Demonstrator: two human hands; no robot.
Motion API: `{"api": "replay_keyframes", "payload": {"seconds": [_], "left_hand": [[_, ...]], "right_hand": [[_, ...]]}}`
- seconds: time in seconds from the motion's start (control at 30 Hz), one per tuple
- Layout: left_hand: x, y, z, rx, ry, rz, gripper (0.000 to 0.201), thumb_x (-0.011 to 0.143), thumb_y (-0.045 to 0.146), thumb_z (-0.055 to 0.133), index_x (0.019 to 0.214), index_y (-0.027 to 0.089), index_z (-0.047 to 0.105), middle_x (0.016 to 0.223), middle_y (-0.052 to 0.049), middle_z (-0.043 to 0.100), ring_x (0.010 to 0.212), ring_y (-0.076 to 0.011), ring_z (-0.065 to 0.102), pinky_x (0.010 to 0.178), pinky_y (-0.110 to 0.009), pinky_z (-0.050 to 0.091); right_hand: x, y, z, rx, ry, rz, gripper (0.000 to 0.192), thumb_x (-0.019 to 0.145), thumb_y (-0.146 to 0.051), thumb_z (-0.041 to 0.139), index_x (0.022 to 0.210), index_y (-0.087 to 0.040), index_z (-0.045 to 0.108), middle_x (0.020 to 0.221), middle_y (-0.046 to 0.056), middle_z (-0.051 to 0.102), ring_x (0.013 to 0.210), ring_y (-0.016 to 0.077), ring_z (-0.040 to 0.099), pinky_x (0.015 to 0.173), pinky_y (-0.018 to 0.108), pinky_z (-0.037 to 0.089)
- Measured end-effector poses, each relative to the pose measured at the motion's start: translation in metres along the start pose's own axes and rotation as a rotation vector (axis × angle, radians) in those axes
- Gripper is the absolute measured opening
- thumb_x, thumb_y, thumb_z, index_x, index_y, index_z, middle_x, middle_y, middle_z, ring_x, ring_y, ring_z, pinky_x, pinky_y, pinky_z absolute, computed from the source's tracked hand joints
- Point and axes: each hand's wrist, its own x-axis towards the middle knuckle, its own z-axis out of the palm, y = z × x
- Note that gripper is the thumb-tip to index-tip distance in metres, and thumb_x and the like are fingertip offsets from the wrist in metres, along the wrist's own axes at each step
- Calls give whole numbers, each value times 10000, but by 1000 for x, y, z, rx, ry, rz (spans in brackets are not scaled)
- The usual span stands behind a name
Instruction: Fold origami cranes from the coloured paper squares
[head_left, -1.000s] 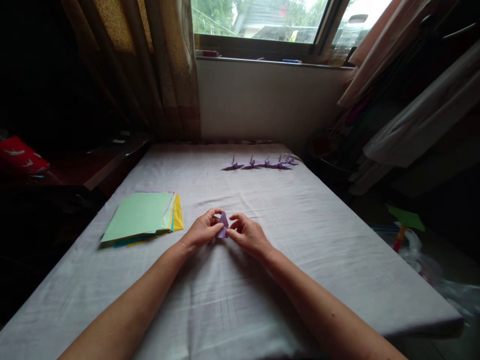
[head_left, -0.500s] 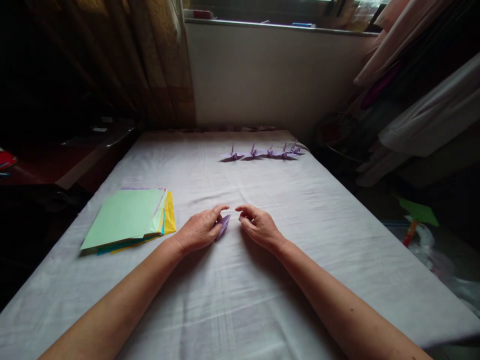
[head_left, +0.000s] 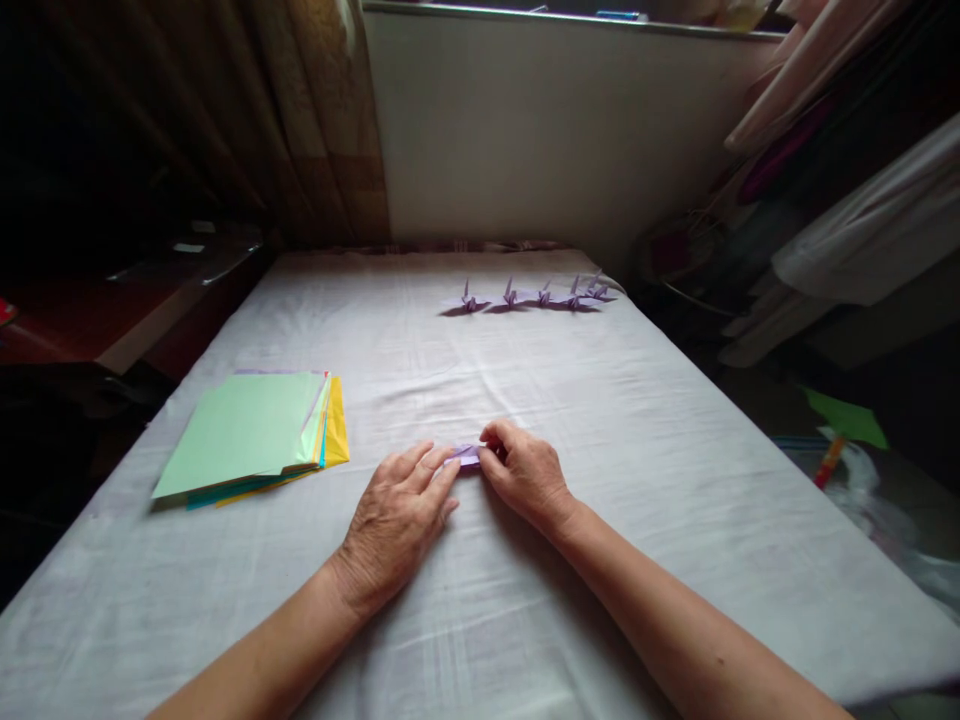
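Observation:
A small folded purple paper piece point(head_left: 466, 458) lies flat on the white cloth-covered table point(head_left: 615, 440), mostly covered by my hands. My left hand point(head_left: 397, 520) rests palm down with its fingertips pressing the paper's left end. My right hand point(head_left: 525, 474) has curled fingers pinching or pressing the paper's right end. A stack of coloured square papers point(head_left: 251, 432), light green on top with yellow and blue edges showing, sits to the left of my hands.
A row of several purple paper cranes point(head_left: 532, 295) stands near the far edge of the table. A curtain point(head_left: 322, 120) and a white wall lie beyond. Hanging fabric point(head_left: 862, 230) and floor clutter sit off the right edge; a dark shelf is on the left.
The purple paper went from held upright between both hands to lying flat on the cloth. My left hand flattened onto it and my right hand came back to its right end. The view tilted down.

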Motion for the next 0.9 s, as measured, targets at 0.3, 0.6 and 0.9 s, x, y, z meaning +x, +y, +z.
{"api": "replay_keyframes", "payload": {"seconds": [0.3,0.6,0.9], "left_hand": [[-12,2,3,-40,-109,-60,485,929,422,538,1371,222,528,1382,-82,584,1309,-311,485,1063,-470,333],[-1,-16,1,-159,-120,-8,329,962,323,495,1267,274,608,1368,-59,592,1358,-293,410,1126,-522,236],[7,-10,0,-120,-23,13,249,969,297,504,1124,217,681,1010,-73,690,967,-224,586,901,-397,444]], "right_hand": [[-20,-17,-8,5,-196,-19,98,852,-237,541,823,-234,634,712,-6,697,614,142,601,579,238,345],[-28,-17,-6,166,-290,-141,111,868,-267,536,847,-240,641,715,-17,694,578,125,577,581,228,376],[-19,1,-5,105,-164,-185,170,850,-186,527,889,-237,684,829,21,708,726,149,637,673,236,432]]}}
